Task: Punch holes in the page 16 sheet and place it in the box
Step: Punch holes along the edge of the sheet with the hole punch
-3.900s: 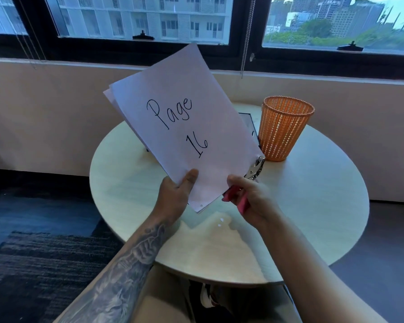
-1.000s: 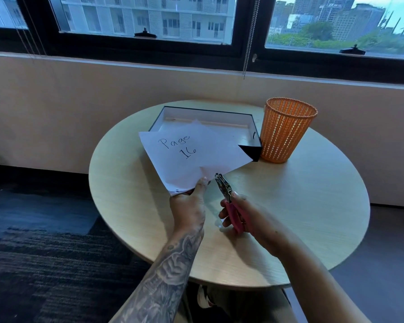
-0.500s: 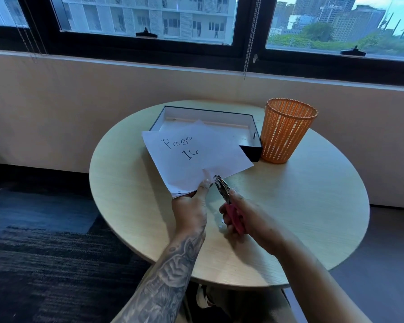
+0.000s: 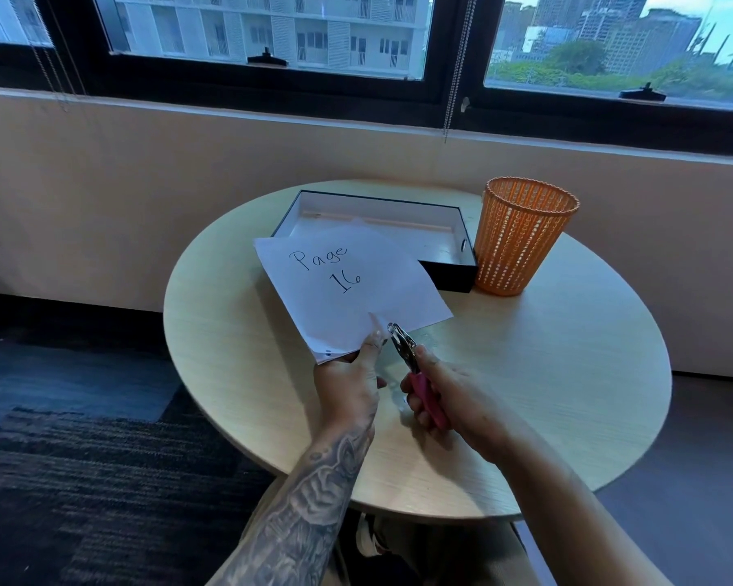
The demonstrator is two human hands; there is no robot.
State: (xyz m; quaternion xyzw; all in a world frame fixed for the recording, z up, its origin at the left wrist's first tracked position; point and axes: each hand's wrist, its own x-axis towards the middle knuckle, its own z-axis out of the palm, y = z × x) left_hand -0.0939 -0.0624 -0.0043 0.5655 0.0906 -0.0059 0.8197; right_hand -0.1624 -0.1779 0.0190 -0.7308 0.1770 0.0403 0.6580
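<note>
A white sheet marked "Page 16" (image 4: 348,289) is held low over the round table, its far part overlapping the near left corner of the box (image 4: 381,230). My left hand (image 4: 350,382) pinches the sheet's near edge, thumb on top. A punched hole shows near that corner. My right hand (image 4: 445,399) grips a pink-handled hole punch (image 4: 415,370), whose metal jaws sit at the sheet's near edge beside my left thumb. The box is black outside, white inside, and holds paper.
An orange mesh basket (image 4: 521,238) stands right of the box, touching or almost touching it. The round wooden table (image 4: 546,374) sits by a wall under windows. A dark rug lies on the floor to the left.
The sheet came down from upright in front of me to low over the table. Over the last second the punch jaws edged closer to the sheet's near edge.
</note>
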